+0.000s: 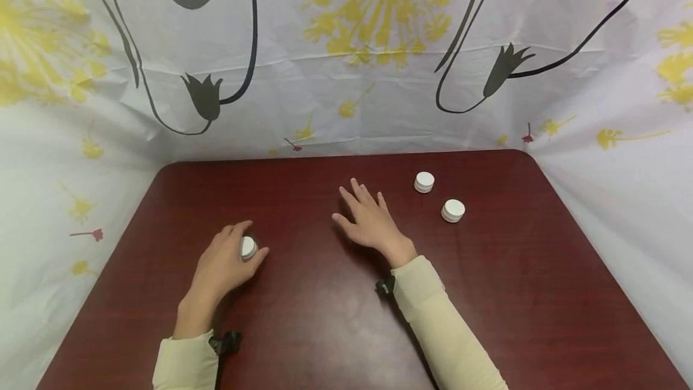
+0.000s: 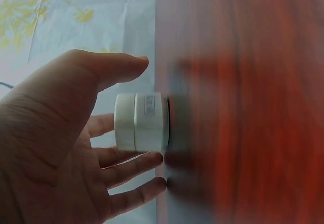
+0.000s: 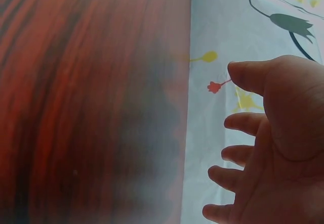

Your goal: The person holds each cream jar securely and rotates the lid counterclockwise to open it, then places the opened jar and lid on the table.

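Observation:
A small white round jar (image 1: pixel 249 248) stands on the table at the left, between the thumb and fingers of my left hand (image 1: pixel 219 262). In the left wrist view the jar (image 2: pixel 142 123) shows a small printed label on its side. There the thumb (image 2: pixel 119 68) is apart from the jar, while the other fingers extend behind and below it. My right hand (image 1: pixel 372 221) is spread over the middle of the table with nothing in it. Its fingers (image 3: pixel 238 124) are extended and separated in the right wrist view.
Two more white round jars, one farther back (image 1: pixel 425 182) and one nearer (image 1: pixel 453 210), stand to the right of my right hand. The dark red wooden table (image 1: pixel 325 330) has rounded back corners. A white patterned cloth (image 1: pixel 346 101) hangs along its back and sides.

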A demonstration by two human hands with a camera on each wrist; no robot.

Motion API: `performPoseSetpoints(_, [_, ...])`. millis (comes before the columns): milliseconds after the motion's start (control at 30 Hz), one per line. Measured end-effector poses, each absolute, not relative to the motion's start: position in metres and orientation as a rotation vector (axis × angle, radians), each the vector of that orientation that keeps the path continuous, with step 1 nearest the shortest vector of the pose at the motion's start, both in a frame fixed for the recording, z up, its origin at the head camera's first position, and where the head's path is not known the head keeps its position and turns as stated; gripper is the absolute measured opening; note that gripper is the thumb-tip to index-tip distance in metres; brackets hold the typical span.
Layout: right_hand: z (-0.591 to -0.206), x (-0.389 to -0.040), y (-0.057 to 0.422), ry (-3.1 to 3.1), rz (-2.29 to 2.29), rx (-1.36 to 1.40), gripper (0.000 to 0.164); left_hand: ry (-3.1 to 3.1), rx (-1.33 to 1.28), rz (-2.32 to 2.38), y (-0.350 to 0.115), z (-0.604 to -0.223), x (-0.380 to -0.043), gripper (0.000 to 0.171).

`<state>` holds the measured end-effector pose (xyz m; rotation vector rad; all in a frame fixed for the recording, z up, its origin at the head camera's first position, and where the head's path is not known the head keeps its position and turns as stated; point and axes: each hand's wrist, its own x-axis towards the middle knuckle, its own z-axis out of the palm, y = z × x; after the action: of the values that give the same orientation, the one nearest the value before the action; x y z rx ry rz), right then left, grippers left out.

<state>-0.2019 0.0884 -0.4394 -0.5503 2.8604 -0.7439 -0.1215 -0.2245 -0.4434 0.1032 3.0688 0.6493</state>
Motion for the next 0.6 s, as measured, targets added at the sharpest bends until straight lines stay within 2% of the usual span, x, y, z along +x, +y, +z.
performPoseSetpoints(600, [-0.441, -0.202, 0.089, 2.844, -0.737, -0.537, 0.072, 3.08, 0.086, 0.7, -0.246, -0.447, -0.113, 0.054])
